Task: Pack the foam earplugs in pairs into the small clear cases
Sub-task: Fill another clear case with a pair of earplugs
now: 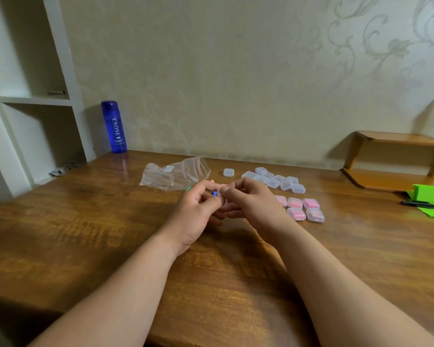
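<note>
My left hand (pixel 197 209) and my right hand (pixel 248 201) meet over the middle of the wooden table (pixel 85 234). Together they pinch a small clear case (pixel 220 194) with a blue earplug (pixel 214 193) showing beside it. Green (pixel 188 188) and orange (pixel 212 181) earplug tips peek out behind my left fingers. To the right of my right hand lie several closed cases with pink earplugs (pixel 303 209). Behind them is a cluster of several empty clear cases (pixel 276 180), with one case (pixel 228 172) apart on the left.
An empty zip bag (pixel 176 175) lies behind my left hand. A blue bottle (pixel 113 126) stands at the back left by a white shelf unit. At the right are a wooden shelf (pixel 396 159), a green stand (pixel 431 196) and a black pen (pixel 424 204).
</note>
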A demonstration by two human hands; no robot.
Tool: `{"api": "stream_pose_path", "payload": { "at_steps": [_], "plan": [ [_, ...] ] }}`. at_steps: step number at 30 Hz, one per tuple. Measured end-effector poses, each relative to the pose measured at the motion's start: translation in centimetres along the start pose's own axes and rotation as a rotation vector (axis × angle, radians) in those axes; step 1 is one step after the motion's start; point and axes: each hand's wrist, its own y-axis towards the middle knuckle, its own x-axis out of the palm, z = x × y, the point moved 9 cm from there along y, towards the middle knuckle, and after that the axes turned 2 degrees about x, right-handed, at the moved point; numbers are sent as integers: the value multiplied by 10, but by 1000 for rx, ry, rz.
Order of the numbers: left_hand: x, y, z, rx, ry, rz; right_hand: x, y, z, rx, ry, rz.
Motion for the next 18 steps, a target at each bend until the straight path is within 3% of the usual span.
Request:
{"api": "stream_pose_path", "payload": {
  "at_steps": [9, 14, 18],
  "plan": [
    [-7, 2, 0, 78, 124, 64, 3, 2, -6, -52, 36, -37],
    [-1, 0, -12, -154, -247, 34, 0, -1, -17, -203, -111, 24],
    [1, -1, -10, -163, -323, 3, 7, -1, -20, -267, -144, -14]
  ]
}}
